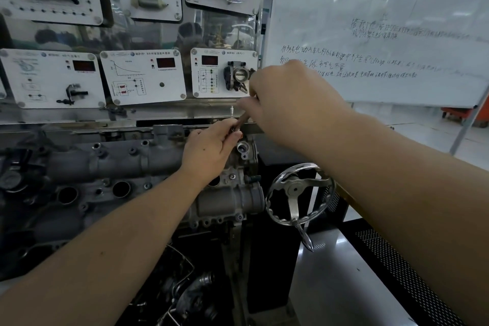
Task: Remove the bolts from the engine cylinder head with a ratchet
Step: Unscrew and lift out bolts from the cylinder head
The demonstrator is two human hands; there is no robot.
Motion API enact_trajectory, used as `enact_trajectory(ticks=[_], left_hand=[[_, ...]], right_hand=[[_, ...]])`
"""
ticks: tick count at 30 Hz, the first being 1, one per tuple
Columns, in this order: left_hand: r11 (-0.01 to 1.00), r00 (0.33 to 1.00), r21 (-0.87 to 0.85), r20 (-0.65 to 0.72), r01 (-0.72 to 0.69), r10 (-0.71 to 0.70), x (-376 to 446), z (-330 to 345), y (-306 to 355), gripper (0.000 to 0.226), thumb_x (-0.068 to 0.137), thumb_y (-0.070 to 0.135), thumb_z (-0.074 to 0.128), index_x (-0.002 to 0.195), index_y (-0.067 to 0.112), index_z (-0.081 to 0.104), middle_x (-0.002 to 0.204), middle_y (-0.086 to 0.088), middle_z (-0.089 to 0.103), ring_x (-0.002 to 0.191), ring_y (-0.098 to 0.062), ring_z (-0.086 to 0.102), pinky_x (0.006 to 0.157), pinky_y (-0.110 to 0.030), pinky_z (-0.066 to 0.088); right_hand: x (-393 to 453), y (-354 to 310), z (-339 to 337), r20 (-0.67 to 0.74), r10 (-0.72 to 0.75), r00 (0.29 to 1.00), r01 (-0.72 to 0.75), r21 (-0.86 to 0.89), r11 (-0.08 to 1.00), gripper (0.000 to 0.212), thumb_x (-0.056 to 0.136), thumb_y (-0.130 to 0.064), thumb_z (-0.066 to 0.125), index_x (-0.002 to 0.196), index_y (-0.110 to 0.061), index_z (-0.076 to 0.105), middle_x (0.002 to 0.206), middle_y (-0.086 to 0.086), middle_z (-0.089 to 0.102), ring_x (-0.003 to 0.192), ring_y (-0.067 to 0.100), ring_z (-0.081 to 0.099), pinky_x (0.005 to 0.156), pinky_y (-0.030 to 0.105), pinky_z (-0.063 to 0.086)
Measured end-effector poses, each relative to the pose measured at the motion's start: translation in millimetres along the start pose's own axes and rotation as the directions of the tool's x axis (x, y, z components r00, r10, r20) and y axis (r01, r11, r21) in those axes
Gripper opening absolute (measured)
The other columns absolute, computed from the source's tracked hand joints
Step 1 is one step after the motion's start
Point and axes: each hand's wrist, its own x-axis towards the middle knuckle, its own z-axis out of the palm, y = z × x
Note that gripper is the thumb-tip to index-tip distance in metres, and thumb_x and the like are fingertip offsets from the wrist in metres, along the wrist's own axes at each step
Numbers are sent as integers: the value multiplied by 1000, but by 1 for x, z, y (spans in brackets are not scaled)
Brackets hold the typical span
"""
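Cylinder head [111, 174] is sitting on a stand in front of the person, grey and grimy, stretching from the left edge across to the middle of the view, with round ports along its near side and small bolts [147, 186] dotted over its top. Both arms are reaching out over its right end. The left hand [211, 151] is resting on the far right corner of the head, its fingers curled together and pinching the lower end of a thin brownish tool shaft [242, 120]. The right hand [288, 103] is hovering just above and to the right, fingers closed around the upper end of that same shaft; I am taking it for the ratchet, though the hand is hiding most of it. The shaft is slanting down to the left, from the right hand towards the left fingertips. Just beside the left hand, a round open boss [242, 147] is showing on the head.

A steel handwheel [300, 190] is standing to the right of the head. Behind it, training panels [143, 77] with red displays are lining the wall, and a whiteboard [383, 29] with handwriting is leaning at the right.
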Motion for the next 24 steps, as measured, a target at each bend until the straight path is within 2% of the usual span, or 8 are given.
enact_trajectory(ticks=[3,7,11,14,16,18,21,24], left_hand=[[1000,1000,0,7,-13,13,0,0,0,29,102,39,43,113,21,63,65,20,43,60,5,41,73,-35,34],[1000,999,22,37,0,0,2,-1,1,33,102,42,39,115,23,63,73,16,48,66,-8,47,77,-39,39],[1000,1000,-8,-7,-18,18,0,0,0,22,101,41,39,91,27,53,62,19,39,58,4,39,71,-37,33],[1000,1000,-20,-17,-18,17,0,1,-1,24,101,35,44,94,18,58,63,21,38,58,-1,38,70,-37,33],[1000,1000,1,15,-12,12,1,1,-2,24,103,35,46,103,18,62,68,17,47,65,-10,46,73,-37,38],[1000,999,1,50,2,-2,3,-1,-4,24,104,37,48,112,21,64,73,16,52,71,-10,49,73,-35,38],[998,994,-63,109,31,-24,4,-4,-6,13,99,39,52,105,31,61,73,19,50,68,1,50,65,-28,34],[999,984,-28,177,34,-28,7,-7,-5,11,96,41,58,92,45,50,85,17,49,76,0,51,69,-27,41]], right_hand=[[-1,-1,-3,33,-43,999,39,124,991,17,95,-11,54,99,-18,68,97,0,61,90,19,51,68,28,43],[4,3,1,100,-102,990,94,80,992,24,84,4,54,85,-18,64,113,3,58,102,19,54,86,30,50],[1,2,23,-37,-15,999,29,418,908,49,88,-6,62,133,-27,60,129,-4,59,118,13,53,93,17,40],[1,-1,42,-46,244,969,-145,694,705,54,90,-38,70,139,-26,50,110,-11,61,98,8,55,72,15,37],[5,-3,52,-3,315,949,-221,708,671,34,93,-49,64,117,-25,62,84,-15,61,78,3,58,63,20,39],[9,-4,58,34,373,927,-263,768,584,33,96,-48,60,94,-16,68,65,0,64,60,8,63,55,28,49],[13,-7,62,187,361,914,-339,839,426,47,96,-44,57,87,2,66,67,18,67,66,31,69,68,50,60],[16,-10,64,191,355,915,-353,805,477,43,96,-39,56,83,1,67,68,16,69,65,30,69,70,48,60]])
